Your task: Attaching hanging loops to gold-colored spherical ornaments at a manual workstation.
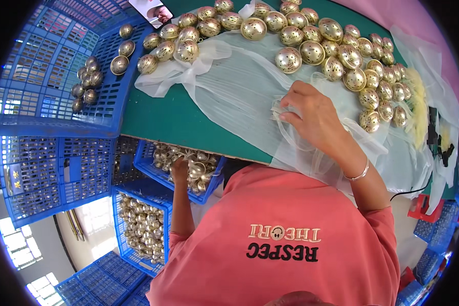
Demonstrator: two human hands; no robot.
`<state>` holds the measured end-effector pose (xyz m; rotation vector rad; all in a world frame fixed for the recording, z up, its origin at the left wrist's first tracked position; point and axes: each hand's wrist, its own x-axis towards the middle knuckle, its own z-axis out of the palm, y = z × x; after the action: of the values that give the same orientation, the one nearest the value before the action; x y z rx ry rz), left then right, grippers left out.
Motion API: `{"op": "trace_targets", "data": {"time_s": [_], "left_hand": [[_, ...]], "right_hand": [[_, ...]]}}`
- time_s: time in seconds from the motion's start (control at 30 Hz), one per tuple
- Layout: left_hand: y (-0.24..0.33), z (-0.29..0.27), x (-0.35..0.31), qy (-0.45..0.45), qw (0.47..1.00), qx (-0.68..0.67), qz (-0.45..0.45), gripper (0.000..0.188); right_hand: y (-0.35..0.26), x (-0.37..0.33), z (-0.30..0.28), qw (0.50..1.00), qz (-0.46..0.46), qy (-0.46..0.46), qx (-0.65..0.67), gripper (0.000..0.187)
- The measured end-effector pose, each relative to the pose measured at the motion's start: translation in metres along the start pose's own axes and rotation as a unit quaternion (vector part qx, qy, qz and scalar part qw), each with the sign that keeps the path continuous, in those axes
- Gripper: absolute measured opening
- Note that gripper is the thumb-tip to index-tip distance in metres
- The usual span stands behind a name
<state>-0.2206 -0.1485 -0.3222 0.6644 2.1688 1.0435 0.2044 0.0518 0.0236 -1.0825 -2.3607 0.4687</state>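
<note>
My right hand [311, 115] is over the table, fingers curled and thumb pinching a thin white ribbon [276, 110]. Loose strands of the ribbon trail below the hand onto a sheer white cloth [229, 76]. My left hand [179, 169] reaches down into a small blue crate [160, 178] below the table edge. Gold ornaments with whitish bits among them [196, 168] fill that crate, and my fingertips are hidden among them. Patterned gold ball ornaments [311, 51] are spread beyond my right hand, across the far and right side of the table.
On the left, a large blue crate [61, 122] holds several gold balls [91, 79]. A lower blue crate [166, 214] is full of gold ornaments. A phone [152, 11] lies at the table's far left. Pale yellow fluffy material [417, 109] and black items [433, 135] are at the right.
</note>
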Motion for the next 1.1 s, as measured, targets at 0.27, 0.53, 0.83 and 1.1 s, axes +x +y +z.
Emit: {"op": "trace_targets", "data": {"time_s": [0.27, 0.53, 0.83, 1.1], "left_hand": [[0.237, -0.028, -0.114, 0.066, 0.971, -0.19, 0.129, 0.013], [0.349, 0.039, -0.161, -0.348, 0.885, -0.273, 0.143, 0.021], [0.4, 0.083, -0.172, -0.506, 0.787, -0.336, 0.112, 0.042], [0.399, 0.11, -0.165, -0.571, 0.75, -0.304, 0.138, 0.03]], "right_hand": [[-0.022, 0.001, -0.006, 0.994, 0.107, -0.001, 0.028, 0.015], [-0.027, -0.005, 0.001, 0.979, 0.106, -0.024, 0.17, 0.01], [-0.021, -0.018, -0.027, 0.905, 0.193, -0.059, 0.374, 0.009], [-0.014, -0.013, -0.051, 0.828, 0.191, -0.052, 0.524, 0.011]]}}
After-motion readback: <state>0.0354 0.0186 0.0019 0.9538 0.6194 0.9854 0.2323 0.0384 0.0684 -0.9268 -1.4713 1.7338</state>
